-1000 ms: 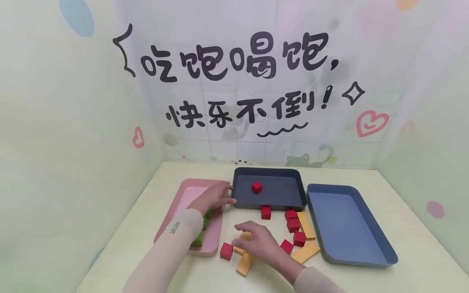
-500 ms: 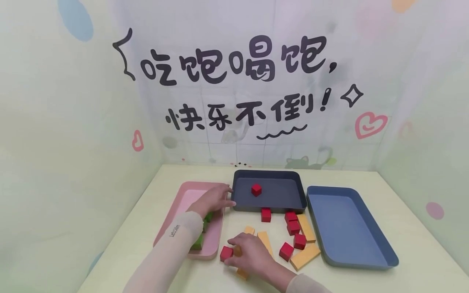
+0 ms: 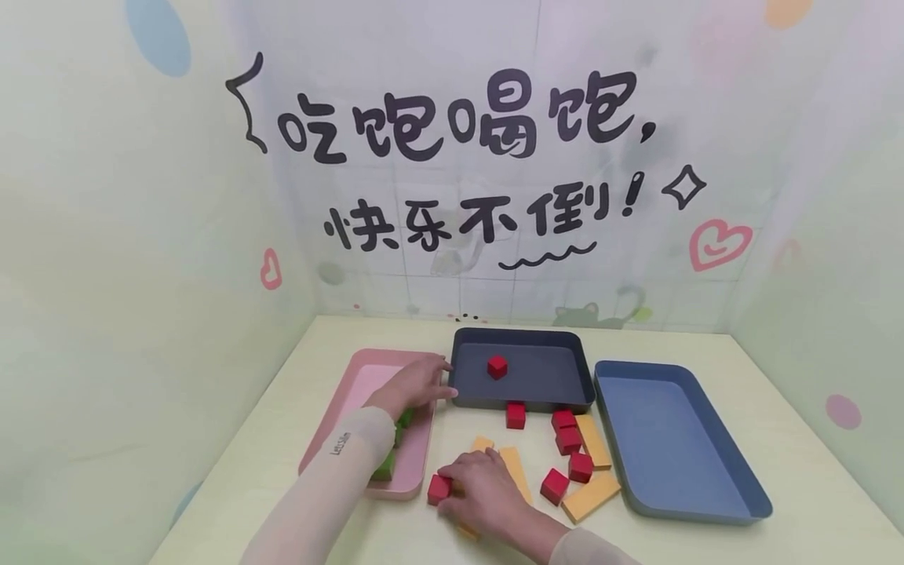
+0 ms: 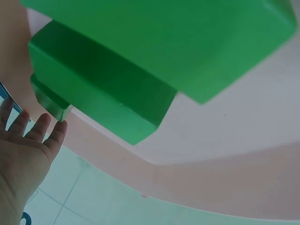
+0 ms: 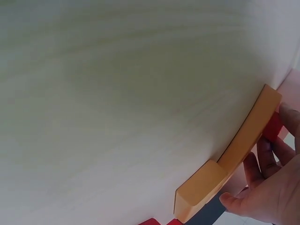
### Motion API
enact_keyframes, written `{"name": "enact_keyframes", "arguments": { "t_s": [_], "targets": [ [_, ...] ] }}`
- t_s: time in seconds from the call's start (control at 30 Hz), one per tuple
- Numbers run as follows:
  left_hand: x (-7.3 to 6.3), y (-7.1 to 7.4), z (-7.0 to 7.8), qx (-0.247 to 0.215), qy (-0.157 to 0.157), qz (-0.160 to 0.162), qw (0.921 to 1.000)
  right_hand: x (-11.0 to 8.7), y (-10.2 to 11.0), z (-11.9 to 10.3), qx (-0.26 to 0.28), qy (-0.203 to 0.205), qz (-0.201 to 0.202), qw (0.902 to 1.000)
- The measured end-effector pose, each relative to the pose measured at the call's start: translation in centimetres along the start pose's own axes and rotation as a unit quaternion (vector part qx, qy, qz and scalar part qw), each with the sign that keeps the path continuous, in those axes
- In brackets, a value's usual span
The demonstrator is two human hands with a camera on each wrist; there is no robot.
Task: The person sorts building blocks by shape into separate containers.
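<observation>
My right hand (image 3: pixel 487 496) reaches over the loose blocks, thumb and fingertips closed in on the sides of a red cube (image 3: pixel 438 490) beside the pink tray. In the right wrist view the red cube (image 5: pixel 273 127) shows between thumb and fingers, behind a yellow block (image 5: pixel 248 133). My left hand (image 3: pixel 413 383) is over the right rim of the pink tray (image 3: pixel 353 377), fingers extended toward the dark tray (image 3: pixel 544 373). Under the left wrist, green blocks (image 4: pixel 103 84) lie in the pink tray, partly hidden by the forearm in the head view.
One red cube (image 3: pixel 497 366) sits in the dark tray. Several red cubes (image 3: pixel 555 486) and yellow blocks (image 3: pixel 592 496) lie on the table (image 3: pixel 671 541) right of my right hand. A blue tray (image 3: pixel 678 439) stands at the right. Printed walls enclose the back and sides.
My right hand has moved left and nearer me, from above the yellow blocks to the red cube, its fingers closing in. A yellow block came into view behind it. My left hand stays put.
</observation>
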State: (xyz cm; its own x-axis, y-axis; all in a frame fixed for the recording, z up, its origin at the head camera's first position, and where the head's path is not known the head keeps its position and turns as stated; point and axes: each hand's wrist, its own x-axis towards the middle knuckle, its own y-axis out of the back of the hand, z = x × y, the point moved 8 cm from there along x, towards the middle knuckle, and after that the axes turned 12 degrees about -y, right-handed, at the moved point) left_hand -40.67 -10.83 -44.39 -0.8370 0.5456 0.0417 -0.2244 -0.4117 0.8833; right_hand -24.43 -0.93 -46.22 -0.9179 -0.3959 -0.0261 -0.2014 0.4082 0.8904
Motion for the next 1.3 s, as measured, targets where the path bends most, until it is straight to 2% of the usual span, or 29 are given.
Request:
{"name": "enact_keyframes", "arguments": {
  "t_s": [0.4, 0.83, 1.13, 1.3],
  "targets": [
    [0.1, 0.4, 0.3, 0.026, 0.004, -0.007, 0.9996, 0.0, 1.5, 0.4, 0.066, -0.003, -0.023, 0.9976],
    [0.2, 0.6, 0.0, 0.026, 0.021, -0.009, 0.9994, 0.8, 3.6, 2.6, 0.191, -0.049, -0.027, 0.98],
    [0.1, 0.3, 0.1, 0.026, 0.024, -0.017, 0.9992, 1.7, 5.3, 3.9, 0.196, -0.057, -0.009, 0.9788],
    [0.2, 0.1, 0.4, 0.034, 0.007, -0.016, 0.9993, 2.2, 6.8, 5.3, 0.18, -0.071, 0.019, 0.9809]
  ]
}}
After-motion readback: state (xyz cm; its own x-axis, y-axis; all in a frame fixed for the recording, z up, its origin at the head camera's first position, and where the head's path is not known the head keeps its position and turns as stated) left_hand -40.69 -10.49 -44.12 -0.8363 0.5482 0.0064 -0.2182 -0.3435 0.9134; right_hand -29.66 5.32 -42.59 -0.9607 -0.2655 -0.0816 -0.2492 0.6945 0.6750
